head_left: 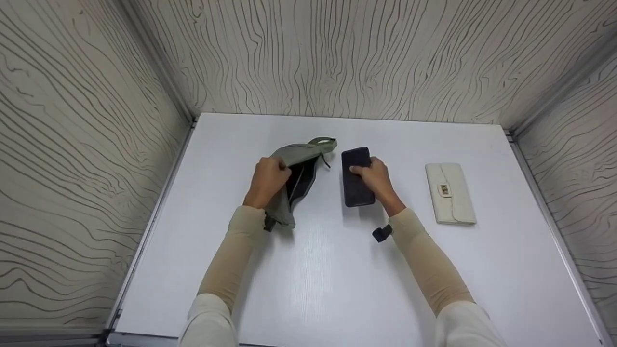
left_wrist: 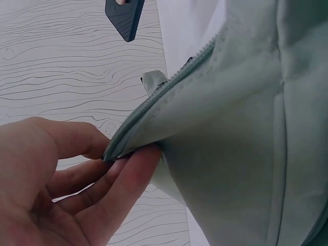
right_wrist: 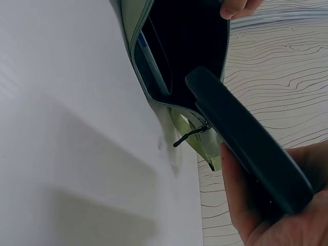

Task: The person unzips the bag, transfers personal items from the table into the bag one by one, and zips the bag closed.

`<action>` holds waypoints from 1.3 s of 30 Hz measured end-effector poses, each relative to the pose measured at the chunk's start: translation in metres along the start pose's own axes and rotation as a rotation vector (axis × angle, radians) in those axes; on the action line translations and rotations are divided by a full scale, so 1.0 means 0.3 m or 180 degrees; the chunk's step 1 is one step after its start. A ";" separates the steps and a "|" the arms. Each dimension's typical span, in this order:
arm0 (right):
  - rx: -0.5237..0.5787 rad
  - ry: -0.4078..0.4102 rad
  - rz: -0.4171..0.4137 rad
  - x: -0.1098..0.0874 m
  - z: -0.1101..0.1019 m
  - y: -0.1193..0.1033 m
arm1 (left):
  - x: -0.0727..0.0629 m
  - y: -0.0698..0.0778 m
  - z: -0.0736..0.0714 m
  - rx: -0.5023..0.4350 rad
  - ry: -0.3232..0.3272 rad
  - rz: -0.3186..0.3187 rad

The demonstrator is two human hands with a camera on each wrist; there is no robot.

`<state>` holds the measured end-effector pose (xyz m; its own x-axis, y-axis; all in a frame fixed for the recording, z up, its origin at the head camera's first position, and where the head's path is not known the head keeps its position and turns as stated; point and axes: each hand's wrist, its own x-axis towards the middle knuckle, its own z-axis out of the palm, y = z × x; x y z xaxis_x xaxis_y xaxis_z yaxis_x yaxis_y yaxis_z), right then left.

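Ideally, with left hand [head_left: 268, 178] pinching green pouch [head_left: 295, 154] by its zipped rim [left_wrist: 141, 114] and right hand [head_left: 380, 178] gripping dark case [head_left: 356, 189] over tabletop [head_left: 313, 270] beside it, hold rim wide, lead case narrow-end first.

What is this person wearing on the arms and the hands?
Left hand and right hand are ungloved. Tan, close-fitting sleeves cover the forearms, with paler cuffs at the wrists; white sleeves begin higher up. Each wrist carries a small black camera.

No text, brand, number or sign can be read on the green pouch [head_left: 298, 153], dark case [head_left: 355, 190] or the cream wallet [head_left: 462, 196].
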<state>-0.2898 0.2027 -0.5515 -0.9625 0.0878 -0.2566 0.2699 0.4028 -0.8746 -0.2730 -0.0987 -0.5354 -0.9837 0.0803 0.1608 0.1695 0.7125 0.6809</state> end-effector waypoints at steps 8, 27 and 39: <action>0.0010 0.0032 -0.0031 -0.003 0.019 -0.005 | 0.000 0.004 -0.001 0.0034 -0.0010 -0.0013; 0.0144 -0.0006 -0.0075 -0.016 0.055 -0.016 | -0.004 0.010 -0.007 -0.0030 -0.0007 -0.0053; 0.0130 0.0004 -0.0127 -0.018 0.076 -0.023 | 0.001 0.011 -0.004 0.0015 -0.0064 -0.0102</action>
<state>-0.2859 0.1787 -0.5533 -0.9726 0.0736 -0.2206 0.2320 0.3686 -0.9002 -0.2725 -0.0971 -0.5322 -0.9897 0.0714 0.1244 0.1375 0.7182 0.6821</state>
